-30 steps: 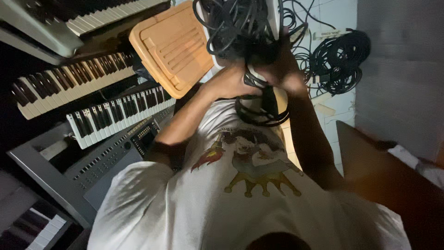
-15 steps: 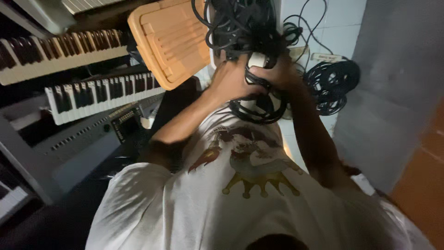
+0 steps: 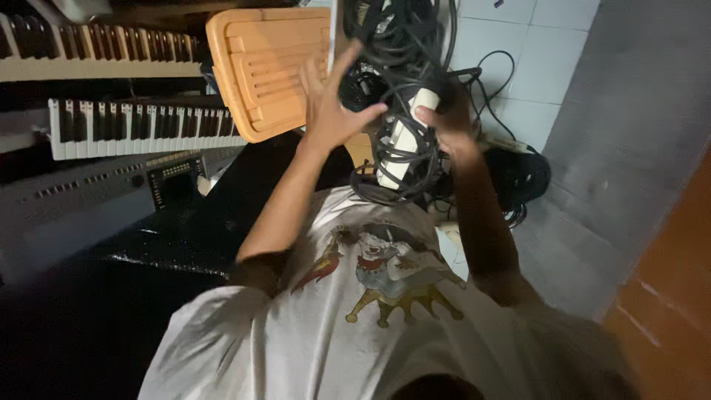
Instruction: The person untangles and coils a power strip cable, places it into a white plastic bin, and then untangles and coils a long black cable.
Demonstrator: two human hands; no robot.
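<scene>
Two hands up at chest height, both in a tangle of black cables (image 3: 400, 52). Right hand (image 3: 444, 118) is closed around a pale power strip (image 3: 404, 141) wound with several turns of cable; thumb and fingers press on its upper end. Left hand (image 3: 333, 104) is spread wide, fingers fanned, holding nothing — its fingertips just touch the hanging cable mass above the strip.

Step in hand, as judged: sorting the strip out of the bundle, one hand anchoring, the other free to pick a strand. Next move calls for finding which loop lies outermost; the loops cross one another, so pulling blind would likely tighten them.

Materials:
- cables — thin, round, matte black, limp, loosely coiled; a second coil (image 3: 522, 178) lies on the pale tiled floor (image 3: 518, 67) below.
- strip — long, rigid, smooth off-white plastic, tilted.
- orange board (image 3: 270, 67) — ribbed moulded plastic, rounded corners, left of the hands.
- keyboards (image 3: 141, 126) — hard glossy keys, black and white, stacked in tiers at far left.
- shirt (image 3: 370, 311) — soft white cotton with a colour print.
</scene>
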